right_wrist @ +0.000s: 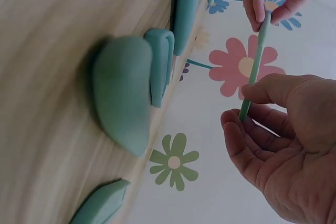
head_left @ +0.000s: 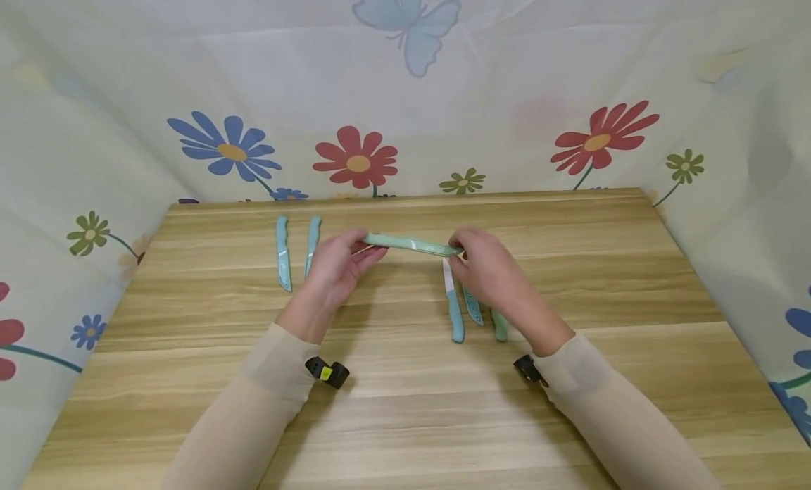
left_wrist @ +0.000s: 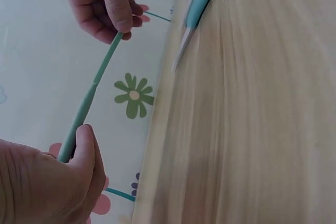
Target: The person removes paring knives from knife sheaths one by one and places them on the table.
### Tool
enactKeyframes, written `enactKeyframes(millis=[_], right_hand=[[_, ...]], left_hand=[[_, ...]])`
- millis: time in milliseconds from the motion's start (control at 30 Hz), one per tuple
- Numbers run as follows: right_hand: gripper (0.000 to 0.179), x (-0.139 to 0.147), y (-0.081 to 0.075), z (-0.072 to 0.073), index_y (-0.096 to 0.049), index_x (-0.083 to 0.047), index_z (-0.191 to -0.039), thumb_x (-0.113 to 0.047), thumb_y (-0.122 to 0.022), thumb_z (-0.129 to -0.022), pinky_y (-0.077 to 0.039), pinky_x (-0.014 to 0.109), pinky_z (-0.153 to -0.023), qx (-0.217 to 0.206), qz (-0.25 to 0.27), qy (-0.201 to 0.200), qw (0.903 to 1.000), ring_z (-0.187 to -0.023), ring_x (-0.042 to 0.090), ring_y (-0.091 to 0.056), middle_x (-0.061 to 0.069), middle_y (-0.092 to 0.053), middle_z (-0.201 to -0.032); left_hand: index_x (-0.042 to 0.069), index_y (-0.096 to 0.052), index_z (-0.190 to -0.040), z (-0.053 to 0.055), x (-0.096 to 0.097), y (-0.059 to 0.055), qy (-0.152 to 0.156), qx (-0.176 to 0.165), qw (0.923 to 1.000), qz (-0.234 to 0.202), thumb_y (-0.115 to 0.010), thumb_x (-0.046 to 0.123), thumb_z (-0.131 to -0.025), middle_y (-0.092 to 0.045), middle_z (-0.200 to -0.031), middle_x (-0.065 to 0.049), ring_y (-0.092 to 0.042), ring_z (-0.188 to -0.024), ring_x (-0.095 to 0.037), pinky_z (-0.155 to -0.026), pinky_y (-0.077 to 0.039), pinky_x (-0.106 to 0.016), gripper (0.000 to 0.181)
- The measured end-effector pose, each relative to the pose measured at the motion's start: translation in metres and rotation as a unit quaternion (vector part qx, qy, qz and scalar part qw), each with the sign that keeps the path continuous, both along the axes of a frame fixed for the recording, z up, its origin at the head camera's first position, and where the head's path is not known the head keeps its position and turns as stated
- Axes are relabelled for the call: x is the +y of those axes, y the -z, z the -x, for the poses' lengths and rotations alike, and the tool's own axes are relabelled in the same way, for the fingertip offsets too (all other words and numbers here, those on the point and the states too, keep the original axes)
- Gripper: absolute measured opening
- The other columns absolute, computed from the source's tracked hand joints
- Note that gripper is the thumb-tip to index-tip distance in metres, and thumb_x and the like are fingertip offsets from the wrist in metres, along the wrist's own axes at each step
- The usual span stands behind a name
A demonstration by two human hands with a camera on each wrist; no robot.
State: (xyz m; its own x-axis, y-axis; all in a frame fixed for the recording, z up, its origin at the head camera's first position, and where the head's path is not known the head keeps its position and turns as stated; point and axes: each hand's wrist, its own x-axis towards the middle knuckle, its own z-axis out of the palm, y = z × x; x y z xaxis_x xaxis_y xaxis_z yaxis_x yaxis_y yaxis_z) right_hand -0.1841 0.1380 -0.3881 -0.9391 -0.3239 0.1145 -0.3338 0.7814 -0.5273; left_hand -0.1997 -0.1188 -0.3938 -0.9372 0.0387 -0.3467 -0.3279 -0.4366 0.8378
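Note:
A green knife (head_left: 389, 241) in its matching green sheath (head_left: 434, 248) is held level above the table, spanning both hands. My left hand (head_left: 336, 268) grips the handle end between thumb and fingers. At the sheath's tip, my right hand (head_left: 491, 265) pinches with thumb and fingertips. Below the right hand lies a blue-handled knife (head_left: 456, 317) with its pale blade bare. Beside it are a blue sheath (head_left: 473, 308) and a green handle (head_left: 500, 326), both partly covered by the right hand. The right wrist view also shows another green piece (right_wrist: 100, 203) on the table.
Two blue sheathed knives stand apart at the left, one fully visible (head_left: 283, 254), the other (head_left: 313, 236) partly behind the left hand. The wood-grain table (head_left: 405, 419) ends at a flowered cloth backdrop (head_left: 507, 89). Each wrist wears a small black camera (head_left: 327, 372).

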Motion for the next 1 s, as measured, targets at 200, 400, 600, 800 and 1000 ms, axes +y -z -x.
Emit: enactKeyframes(millis=[200,400,600,800,1000], right_hand=[[0.023,0.006,0.0,-0.003,-0.069,0.002,-0.124,-0.006,-0.069,-0.102,-0.057,0.042,-0.084,0.006,0.014,-0.008,0.9999,-0.104,0.032,-0.065,0.016,-0.066,-0.12],[0.024,0.011,0.001,-0.005,-0.069,0.002,-0.125,-0.004,-0.067,-0.102,-0.058,0.041,-0.082,0.027,0.021,-0.024,0.9991,-0.104,0.031,-0.065,0.016,-0.066,-0.122],[0.024,0.016,0.002,-0.005,-0.07,0.002,-0.125,-0.004,-0.069,-0.101,-0.057,0.04,-0.08,0.039,0.03,-0.031,0.9983,-0.101,0.031,-0.064,0.015,-0.065,-0.118],[0.026,0.019,0.005,-0.004,-0.071,0.001,-0.125,-0.007,-0.074,-0.1,-0.057,0.039,-0.081,0.045,0.032,-0.038,0.9978,-0.1,0.027,-0.063,0.012,-0.065,-0.115],[0.028,0.02,0.007,-0.003,-0.072,0.001,-0.127,-0.007,-0.075,-0.1,-0.059,0.04,-0.083,0.054,0.018,-0.053,0.9969,-0.103,0.028,-0.066,0.012,-0.065,-0.116]], left_hand=[[-0.008,-0.051,-0.129,-0.009,0.005,0.003,-0.009,-0.013,0.9994,-0.03,-0.05,0.012,-0.112,-0.056,-0.125,-0.019,-0.067,-0.113,-0.028,-0.099,-0.057,-0.033,0.025],[-0.006,-0.051,-0.122,-0.016,0.009,0.006,-0.024,-0.014,0.9979,-0.058,-0.05,0.009,-0.111,-0.055,-0.125,-0.019,-0.065,-0.117,-0.03,-0.099,-0.057,-0.034,0.019],[-0.006,-0.049,-0.118,-0.021,0.012,0.011,-0.033,-0.015,0.9964,-0.077,-0.049,0.008,-0.11,-0.054,-0.122,-0.019,-0.065,-0.114,-0.03,-0.1,-0.056,-0.035,0.017],[-0.005,-0.051,-0.113,-0.024,0.015,0.014,-0.038,-0.019,0.9954,-0.086,-0.05,0.007,-0.108,-0.055,-0.12,-0.019,-0.066,-0.113,-0.029,-0.099,-0.056,-0.034,0.013],[-0.003,-0.051,-0.111,-0.025,0.014,0.016,-0.036,-0.019,0.9953,-0.088,-0.05,0.007,-0.108,-0.055,-0.118,-0.018,-0.066,-0.114,-0.029,-0.1,-0.056,-0.034,0.011]])
